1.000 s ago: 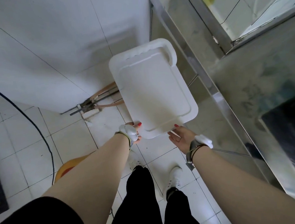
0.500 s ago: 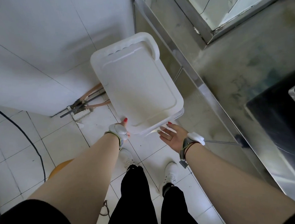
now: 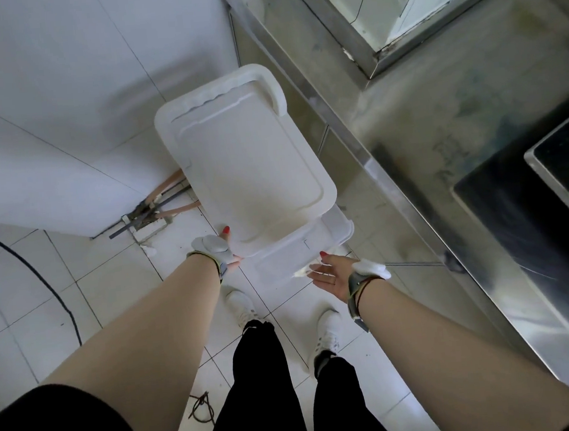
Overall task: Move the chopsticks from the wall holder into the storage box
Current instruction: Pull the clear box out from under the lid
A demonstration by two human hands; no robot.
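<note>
From the head camera, the only view we have, we look down on the white storage box [image 3: 289, 249] standing on the tiled floor [image 3: 110, 282] just beyond our fingertips, pressed in beside the steel counter [image 3: 427, 175] that runs off past the right hand. The change over the last second is in the lid [image 3: 247, 163]: a second ago it lay square on the box and hid the rim, half a second ago a thin strip of the box's near edge showed beneath it, and now the lid has slid away from us and that near rim sits exposed between our two hands. The left hand [image 3: 221, 251] is closed on the near left corner of the lid, thumb on top with the red nail showing, the fingers hidden underneath, so we judge it is doing the pushing. The right hand [image 3: 329, 273] lies palm up and open, holding nothing, its fingertips [image 3: 324, 255] just at the freed near edge of the box; we cannot tell whether they touch it. We read this as the box being opened, an early step. The chopsticks and the wall holder are nowhere in view, so nothing has been moved yet. Beyond the left hand, hoses [image 3: 171, 191] run along the foot of the white wall. The lid must come clear before anything can go in.
</note>
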